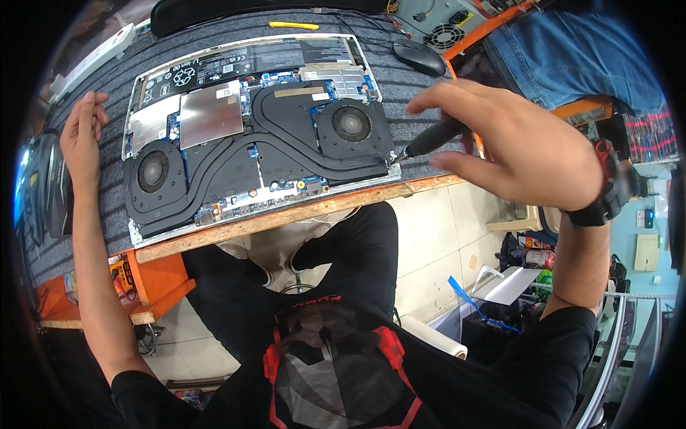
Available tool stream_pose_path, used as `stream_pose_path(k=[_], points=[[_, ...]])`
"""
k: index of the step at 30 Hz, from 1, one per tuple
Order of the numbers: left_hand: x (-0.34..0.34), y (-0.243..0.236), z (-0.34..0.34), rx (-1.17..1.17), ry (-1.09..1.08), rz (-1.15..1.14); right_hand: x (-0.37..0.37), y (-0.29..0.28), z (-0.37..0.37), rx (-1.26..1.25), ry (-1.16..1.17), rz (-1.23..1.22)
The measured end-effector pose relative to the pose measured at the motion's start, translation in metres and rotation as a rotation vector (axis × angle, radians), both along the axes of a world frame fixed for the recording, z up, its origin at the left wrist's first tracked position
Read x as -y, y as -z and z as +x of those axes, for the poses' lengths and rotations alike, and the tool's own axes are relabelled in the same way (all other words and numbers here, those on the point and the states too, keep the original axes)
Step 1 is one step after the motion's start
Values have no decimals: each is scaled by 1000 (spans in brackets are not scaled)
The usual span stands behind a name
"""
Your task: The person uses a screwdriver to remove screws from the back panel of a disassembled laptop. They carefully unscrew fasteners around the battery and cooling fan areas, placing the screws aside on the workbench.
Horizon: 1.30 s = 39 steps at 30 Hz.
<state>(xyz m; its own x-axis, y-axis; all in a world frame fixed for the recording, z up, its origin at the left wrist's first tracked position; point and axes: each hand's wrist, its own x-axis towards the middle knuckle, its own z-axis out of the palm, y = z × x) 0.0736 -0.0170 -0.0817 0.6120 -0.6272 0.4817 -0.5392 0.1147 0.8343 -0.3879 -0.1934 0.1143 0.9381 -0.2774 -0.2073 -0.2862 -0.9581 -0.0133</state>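
An opened laptop (214,164) lies on the grey ribbed mat, showing a black battery (207,68), a silver plate (211,114), heat pipes and two fans (151,171). My right hand (500,136) holds a black screwdriver (429,139), handle under the palm and fingers loosely curved around it, its tip at the laptop's right front corner beside the right fan (350,125). My left hand (84,136) is raised just left of the laptop, fingers loosely bent and apart, holding nothing.
A yellow pry tool (293,26), black mouse (418,57) and cables lie behind the laptop. A white power strip (93,61) is at back left. Jeans (557,61) lie at upper right. The wooden bench edge (286,214) runs along the front, over an orange shelf (161,282).
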Motion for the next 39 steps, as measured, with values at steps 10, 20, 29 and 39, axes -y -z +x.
stream_pose_path(k=[10, 20, 29, 39], points=[[2, 0, 0, -17, 10, -21, 0, -3, 11, -194, 138, 43], [6, -10, -26, 60, -97, 55, -1, -9, 6, 20, -53, 61], [2, -28, -28, -39, -53, -58, -25, -7, 9, -8, 289, 99], [1, -31, -43, 65, -50, 53, -22, -7, -2, 118, -19, 34]])
